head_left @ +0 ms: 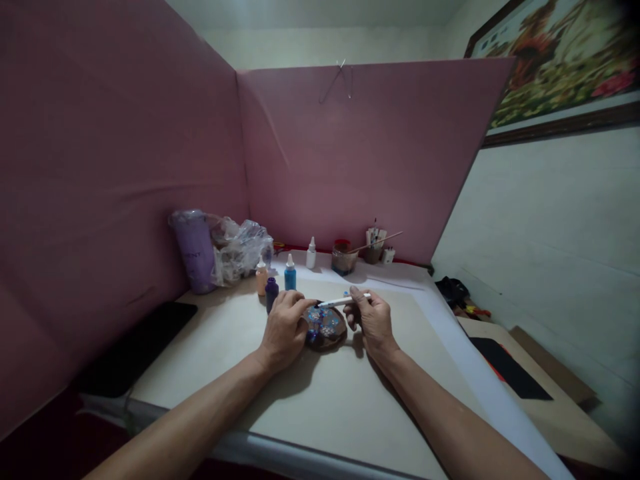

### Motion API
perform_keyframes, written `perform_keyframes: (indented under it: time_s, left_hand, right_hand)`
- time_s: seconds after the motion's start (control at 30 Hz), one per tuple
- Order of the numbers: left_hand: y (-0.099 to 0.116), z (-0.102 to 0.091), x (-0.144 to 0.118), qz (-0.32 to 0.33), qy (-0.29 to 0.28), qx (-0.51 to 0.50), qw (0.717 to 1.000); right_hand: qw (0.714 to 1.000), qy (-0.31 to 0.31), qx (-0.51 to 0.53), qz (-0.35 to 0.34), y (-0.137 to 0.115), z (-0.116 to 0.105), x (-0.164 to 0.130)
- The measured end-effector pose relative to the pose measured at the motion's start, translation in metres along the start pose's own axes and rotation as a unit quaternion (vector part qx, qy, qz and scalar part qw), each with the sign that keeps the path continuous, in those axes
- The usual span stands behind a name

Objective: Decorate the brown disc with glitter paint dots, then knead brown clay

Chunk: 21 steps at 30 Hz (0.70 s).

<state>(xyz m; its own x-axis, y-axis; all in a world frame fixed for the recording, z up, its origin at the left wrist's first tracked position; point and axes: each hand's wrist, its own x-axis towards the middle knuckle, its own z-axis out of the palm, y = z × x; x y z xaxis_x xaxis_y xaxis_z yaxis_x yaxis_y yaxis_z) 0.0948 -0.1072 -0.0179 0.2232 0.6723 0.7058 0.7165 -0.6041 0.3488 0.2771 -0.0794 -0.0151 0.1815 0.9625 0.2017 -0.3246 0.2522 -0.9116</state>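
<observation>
Brown stone [326,329] on the table [320,400] already has blue and white dots over much of its top. Left hand [283,330] grips its edge, right hand [373,319] pinches a white pen [345,301], tip over it; looks partway done.

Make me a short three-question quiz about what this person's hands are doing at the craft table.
1. True or false: the right hand holds a slim white paint pen.
2. What does the left hand steady? A) a purple tumbler B) a dark round painted stone C) a jar
3. What colour is the small dropper bottle between the orange one and the white one?

Key: 1 true. 2 B. 3 blue.
</observation>
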Motion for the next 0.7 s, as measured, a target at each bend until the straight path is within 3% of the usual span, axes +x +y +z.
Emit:
perform_keyframes:
  time_s: [0.47, 0.7]
  left_hand:
    - [0.0016, -0.0005, -0.0002, 0.005, 0.007, -0.001, 1.0]
    - [-0.0031, -0.0011, -0.0013, 0.033, 0.043, -0.011, 0.998]
  right_hand:
    - [1.0, -0.004, 0.005, 0.0, 0.0004, 0.0002, -0.0001]
    - [1.0, 0.016, 0.009, -0.007, 0.0047, -0.0025, 0.0042]
